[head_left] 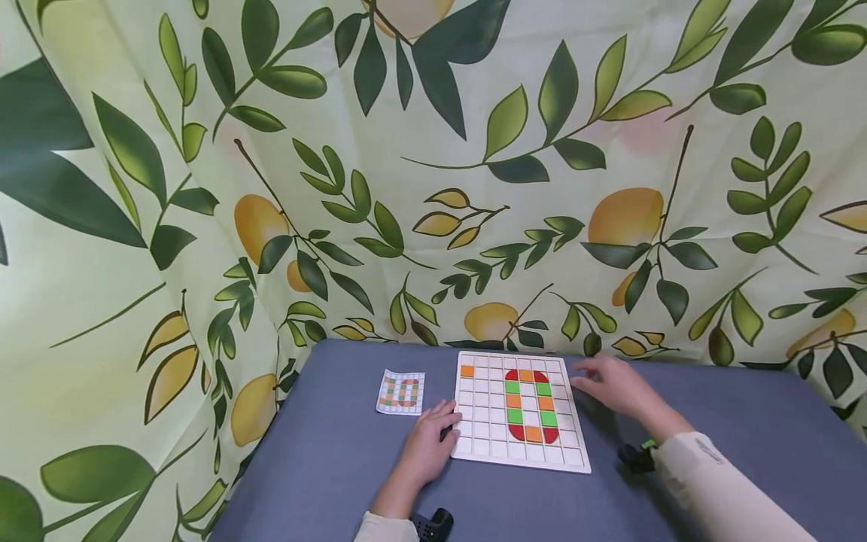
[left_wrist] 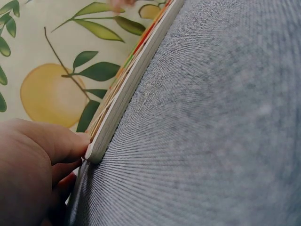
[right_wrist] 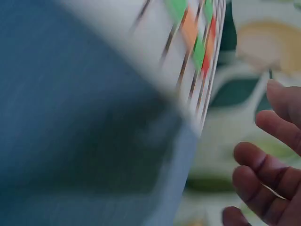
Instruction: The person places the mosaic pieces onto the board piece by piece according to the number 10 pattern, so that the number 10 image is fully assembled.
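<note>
A left hand's (head_left: pixel 427 443) relaxed fingers touch a tiled board (head_left: pixel 484 421), apparently positioning it; the right hand's (head_left: pixel 619 388) parted, empty fingers would next need to meet the opposite edge.

The board (head_left: pixel 484 425) lies on the table (head_left: pixel 318 459). On the board, a ring of tiles (head_left: pixel 515 415) sits right of the middle, and one lone tile (head_left: pixel 468 371) sits near the back left corner. A card (head_left: pixel 401 393) lies to the left of the board. The left hand (head_left: pixel 428 444) touches the board's left side. The right hand (head_left: pixel 619 385) is just beside its right side, near the back. Behind the board hangs a cloth (head_left: pixel 379 169).
</note>
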Available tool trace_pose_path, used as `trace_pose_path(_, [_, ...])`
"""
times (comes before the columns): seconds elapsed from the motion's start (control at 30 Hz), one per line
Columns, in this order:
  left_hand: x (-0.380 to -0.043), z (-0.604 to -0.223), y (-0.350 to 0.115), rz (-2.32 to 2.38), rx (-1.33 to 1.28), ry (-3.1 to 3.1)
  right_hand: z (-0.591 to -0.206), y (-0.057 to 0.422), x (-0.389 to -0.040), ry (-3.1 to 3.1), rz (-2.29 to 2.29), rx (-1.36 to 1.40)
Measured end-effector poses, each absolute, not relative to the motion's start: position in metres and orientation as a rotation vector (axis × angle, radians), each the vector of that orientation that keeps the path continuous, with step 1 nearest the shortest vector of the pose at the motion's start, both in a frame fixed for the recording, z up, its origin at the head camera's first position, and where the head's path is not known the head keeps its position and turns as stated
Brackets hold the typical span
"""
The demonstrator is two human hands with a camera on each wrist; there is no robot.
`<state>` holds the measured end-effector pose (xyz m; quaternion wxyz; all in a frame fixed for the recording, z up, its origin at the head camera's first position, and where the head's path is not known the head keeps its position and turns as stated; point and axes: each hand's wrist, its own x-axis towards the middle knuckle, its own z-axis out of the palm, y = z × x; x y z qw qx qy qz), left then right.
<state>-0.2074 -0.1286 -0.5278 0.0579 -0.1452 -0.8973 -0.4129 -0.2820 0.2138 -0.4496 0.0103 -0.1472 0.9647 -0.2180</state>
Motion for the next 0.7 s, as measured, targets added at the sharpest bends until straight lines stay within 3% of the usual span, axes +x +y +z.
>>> trace_pose_path(0.17, [-0.206, -0.527, -0.13, -1.244, -0.445, -2.717, -0.455, 0.293, -0.246, 2.954, -0.62, -0.34])
trace_pose_path(0.33, [-0.206, -0.528, -0.131, -1.249, -0.446, -2.725, -0.468, 0.34, -0.222, 2.823, -0.561, -0.204])
trace_pose_path(0.7, [-0.206, -0.527, -0.13, -1.249, -0.441, -2.73, -0.485, 0.347, -0.204, 2.936, -0.512, -0.138])
